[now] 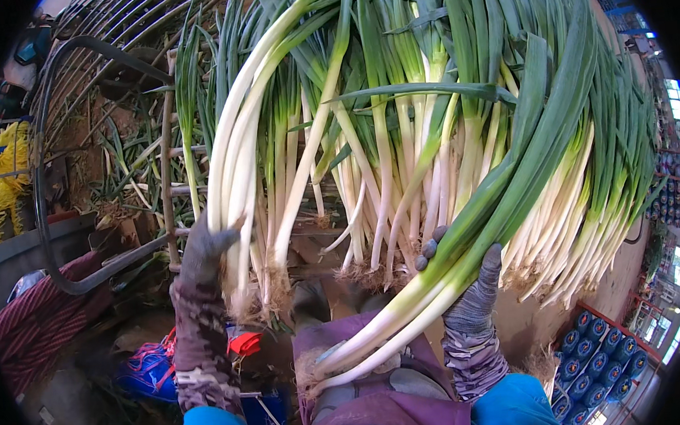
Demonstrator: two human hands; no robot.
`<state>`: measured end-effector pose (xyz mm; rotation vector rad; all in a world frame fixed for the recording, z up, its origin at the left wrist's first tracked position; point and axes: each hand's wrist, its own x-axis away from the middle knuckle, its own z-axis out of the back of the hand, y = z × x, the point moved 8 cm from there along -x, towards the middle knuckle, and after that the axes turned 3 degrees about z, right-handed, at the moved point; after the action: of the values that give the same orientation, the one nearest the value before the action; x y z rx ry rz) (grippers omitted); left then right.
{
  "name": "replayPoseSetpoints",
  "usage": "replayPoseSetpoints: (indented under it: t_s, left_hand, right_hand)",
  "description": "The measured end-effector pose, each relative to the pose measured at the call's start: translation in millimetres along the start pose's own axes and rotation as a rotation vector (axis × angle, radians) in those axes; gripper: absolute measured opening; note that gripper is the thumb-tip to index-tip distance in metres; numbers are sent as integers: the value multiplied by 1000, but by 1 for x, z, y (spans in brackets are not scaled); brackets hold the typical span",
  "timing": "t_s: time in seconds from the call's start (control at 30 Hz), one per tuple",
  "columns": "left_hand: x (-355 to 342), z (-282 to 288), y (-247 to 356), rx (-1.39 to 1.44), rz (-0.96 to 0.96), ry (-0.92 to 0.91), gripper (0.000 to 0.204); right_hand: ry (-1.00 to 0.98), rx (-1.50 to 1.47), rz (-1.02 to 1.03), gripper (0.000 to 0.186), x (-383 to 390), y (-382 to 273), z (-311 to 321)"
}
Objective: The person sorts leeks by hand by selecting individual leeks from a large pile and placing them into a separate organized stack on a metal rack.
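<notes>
- Leeks (pixel 473 231): a few stalks slant over my purple apron (pixel 438 409), roots low at left, leaves rising right;
- Right hand (pixel 474 302): gloved, raised from below, clasped round these stalks where white meets green, presumably for balance;
- Left hand (pixel 202 248): forearm upright, thumb against the arching white stalks (pixel 236 160); whether its fingers close, I cannot tell;
- Leek row (pixel 398 150): ranged beyond, root ends toward me, perhaps for easy reach.

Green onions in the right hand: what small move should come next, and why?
Perhaps bring the left hand to the roots: the right hand grips the green onions higher up, and no hand steadies the root end over the purple cloth.
</notes>
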<state>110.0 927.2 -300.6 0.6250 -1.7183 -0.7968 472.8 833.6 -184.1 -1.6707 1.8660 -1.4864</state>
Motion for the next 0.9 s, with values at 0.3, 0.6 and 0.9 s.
replayPoseSetpoints:
  t_s: [0.3, 0.6, 0.9]
  left_hand:
    - [18, 71, -301, -13, 278, 230, 61]
    - [-27, -34, -100, -950, -490, 597, 69]
    - [-156, -50, -60, -1631, -438, 722, 46]
  right_hand:
    - [-2, 38, -27, 65, 3, 23, -22]
    - [16, 21, -21, 68, 0, 27, -7]
    - [-22, 10, -87, 71, -5, 37, 25]
